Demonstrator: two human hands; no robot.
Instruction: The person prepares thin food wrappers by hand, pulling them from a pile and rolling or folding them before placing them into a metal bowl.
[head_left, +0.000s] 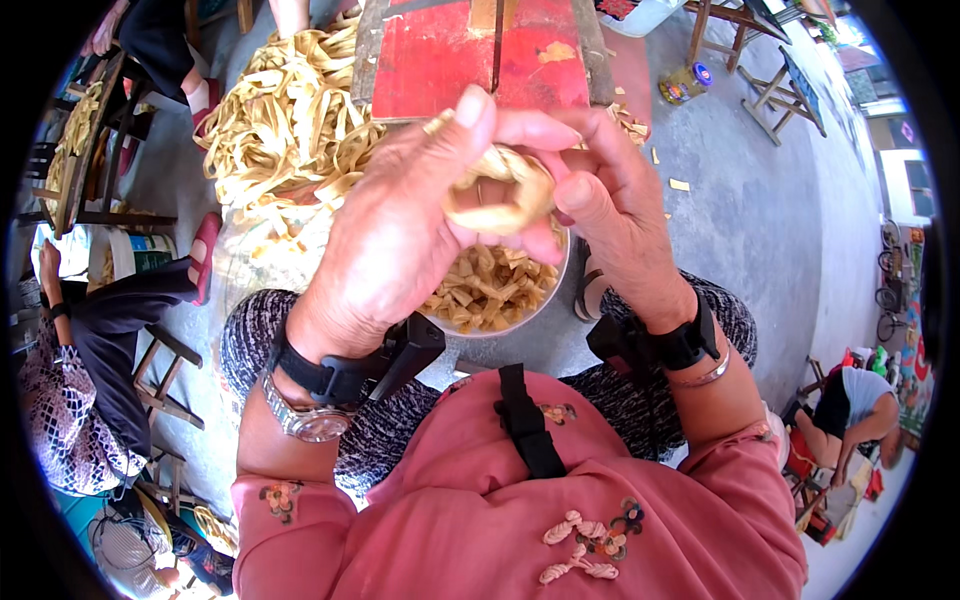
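A pale yellow ring of coiled, flat strip material (504, 219) is held between my two hands. My left hand (405, 217) curls around its left side, thumb raised, with fingers behind and below it. The fingertips of my right hand (619, 217) touch the ring's right edge. Below the hands stands a round basin (517, 327) holding many small folded pieces of similar strip (491, 289). Just beyond my fingers is a red board (427, 64) with a dark slot or blade running along its middle; which one, I cannot tell.
A big heap of long yellowish strips (292, 135) lies left of the red board. A lidded jar (686, 82) and scraps (679, 184) are on the floor at right. Folding stools (784, 97) stand farther off. Other people sit at left (112, 337) and at lower right (862, 412).
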